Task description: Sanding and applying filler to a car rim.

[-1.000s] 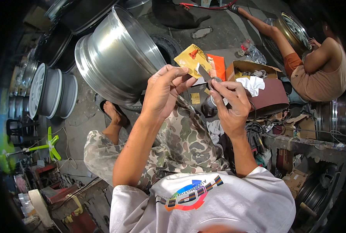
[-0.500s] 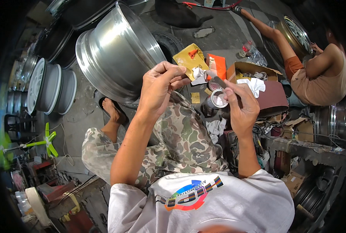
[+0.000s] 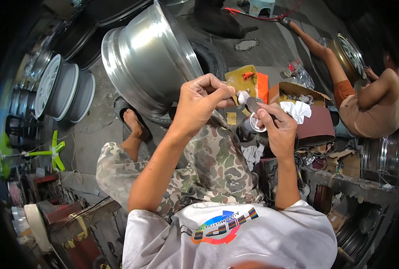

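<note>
My left hand (image 3: 199, 103) is closed in a pinch on a yellow sheet (image 3: 237, 76), which has a small red mark and a lump of white material (image 3: 243, 97). An orange piece (image 3: 262, 87) shows just behind it. My right hand (image 3: 278, 127) grips a short flat metal blade (image 3: 254, 104), like a putty knife, beside the white lump. Under the blade is an open round tin (image 3: 256, 126) with a pale rim, partly covered by my fingers.
A large polished rim (image 3: 148, 58) lies upper left by a tire, white rims (image 3: 65, 89) further left, a green fan (image 3: 56, 150) below. At right are a cardboard box (image 3: 309, 89), crumpled paper (image 3: 295, 112) and another person (image 3: 369, 107) at a gold wheel (image 3: 347, 51). A black shape lies at top.
My left hand and the yellow sheet have moved rightward in view, as has the background slightly. The blade, earlier pointing up at the sheet, has dropped lower, over the tin.
</note>
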`<state>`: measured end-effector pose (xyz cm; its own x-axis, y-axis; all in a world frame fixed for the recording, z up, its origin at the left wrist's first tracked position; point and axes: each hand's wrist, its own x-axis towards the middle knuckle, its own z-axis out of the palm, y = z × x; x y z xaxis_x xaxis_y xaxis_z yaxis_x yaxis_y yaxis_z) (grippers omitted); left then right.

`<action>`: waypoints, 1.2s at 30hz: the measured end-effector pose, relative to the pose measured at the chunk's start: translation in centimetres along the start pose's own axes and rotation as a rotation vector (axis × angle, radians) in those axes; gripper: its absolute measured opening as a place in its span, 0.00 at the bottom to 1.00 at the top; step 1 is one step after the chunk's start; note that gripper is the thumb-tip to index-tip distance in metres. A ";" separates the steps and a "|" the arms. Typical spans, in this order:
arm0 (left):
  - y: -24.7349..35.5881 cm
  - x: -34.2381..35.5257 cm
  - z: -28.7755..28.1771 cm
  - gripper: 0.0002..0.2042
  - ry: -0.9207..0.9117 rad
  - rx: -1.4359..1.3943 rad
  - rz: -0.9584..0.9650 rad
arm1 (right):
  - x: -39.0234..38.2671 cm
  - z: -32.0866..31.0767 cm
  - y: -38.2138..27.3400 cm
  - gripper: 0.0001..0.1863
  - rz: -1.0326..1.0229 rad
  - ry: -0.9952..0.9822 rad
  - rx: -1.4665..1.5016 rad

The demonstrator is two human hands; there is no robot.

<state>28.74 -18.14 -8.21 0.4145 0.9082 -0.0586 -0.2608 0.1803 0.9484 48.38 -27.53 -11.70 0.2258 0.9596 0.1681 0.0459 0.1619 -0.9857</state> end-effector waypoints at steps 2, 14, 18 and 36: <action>0.0 0.0 -0.1 0.04 0.018 0.001 0.017 | -0.1 -0.3 -0.1 0.10 -0.004 -0.022 -0.005; -0.4 -0.1 -0.6 0.06 0.128 -0.257 -0.048 | 0.3 0.5 0.5 0.08 -0.030 0.117 0.191; -0.1 -0.2 -0.5 0.04 0.109 -0.357 -0.094 | 0.8 1.3 0.0 0.07 -0.151 0.049 0.152; -0.1 -0.9 -1.3 0.05 0.109 -0.492 -0.067 | 1.2 3.5 -1.2 0.15 -0.632 0.073 -0.528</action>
<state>27.26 -18.47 -8.67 0.3577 0.9179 -0.1716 -0.6272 0.3723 0.6842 45.18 -25.77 -10.35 0.0656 0.7033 0.7079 0.6322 0.5196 -0.5748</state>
